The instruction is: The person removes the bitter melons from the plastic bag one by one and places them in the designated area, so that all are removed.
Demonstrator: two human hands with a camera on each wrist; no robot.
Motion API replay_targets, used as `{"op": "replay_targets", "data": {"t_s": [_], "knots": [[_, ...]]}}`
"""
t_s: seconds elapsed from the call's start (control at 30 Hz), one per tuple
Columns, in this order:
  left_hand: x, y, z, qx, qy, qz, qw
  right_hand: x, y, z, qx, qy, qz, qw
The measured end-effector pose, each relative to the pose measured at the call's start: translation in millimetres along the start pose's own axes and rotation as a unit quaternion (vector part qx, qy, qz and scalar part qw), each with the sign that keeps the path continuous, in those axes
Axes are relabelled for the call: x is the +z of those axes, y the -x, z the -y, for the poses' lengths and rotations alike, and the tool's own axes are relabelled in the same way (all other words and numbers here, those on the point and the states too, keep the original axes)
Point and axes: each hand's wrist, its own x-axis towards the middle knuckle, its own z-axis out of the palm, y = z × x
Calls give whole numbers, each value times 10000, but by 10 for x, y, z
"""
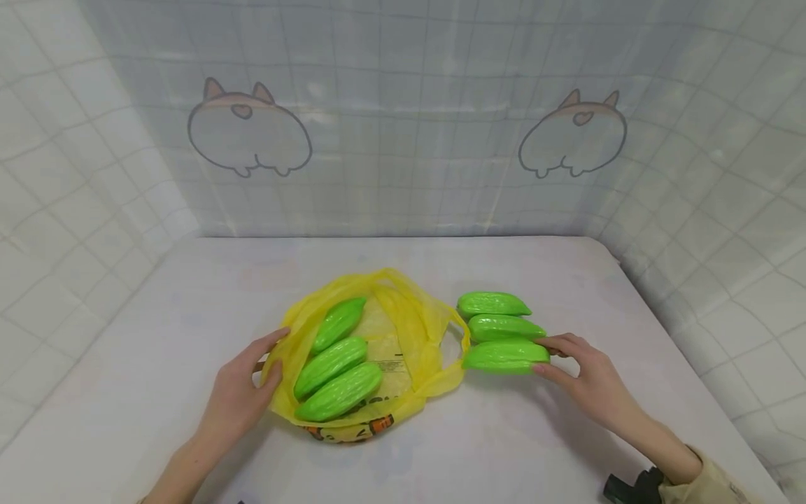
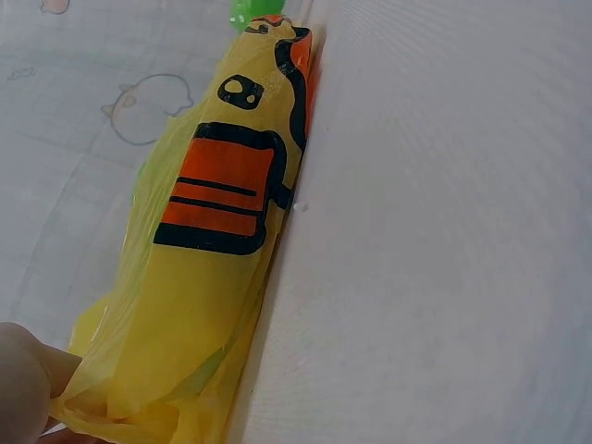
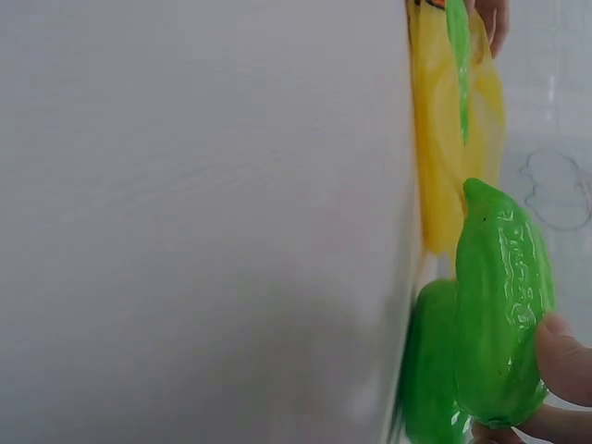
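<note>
A yellow plastic bag (image 1: 352,280) lies on the table with its mouth spread, three shiny green bitter melons (image 1: 340,392) inside. My left hand (image 1: 238,388) pinches the bag's left rim between thumb and fingers. To the right of the bag, my right hand (image 1: 592,381) grips the end of another bitter melon (image 1: 506,356). In the right wrist view this melon (image 3: 504,296) is slightly raised off the table, its pointed tip towards the bag. Two more bitter melons (image 1: 494,304) lie side by side just behind it.
The white table (image 1: 403,462) ends at a grid-patterned curtain (image 1: 409,140) at the back, with similar sheets on both sides. A bag handle loop (image 1: 455,378) reaches out towards the melons on the right. A black object (image 1: 632,486) shows at the right forearm.
</note>
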Motion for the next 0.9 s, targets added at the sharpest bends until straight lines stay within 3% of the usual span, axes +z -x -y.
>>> {"op": "replay_targets", "data": {"t_s": [0.53,0.9], "knots": [[6,1,32,10,42,28,10000,70,67,-136,169,19,-14,9999],[21,6,60,-4,15,66,10000,130,47,-130,612,88,117,9980]]}}
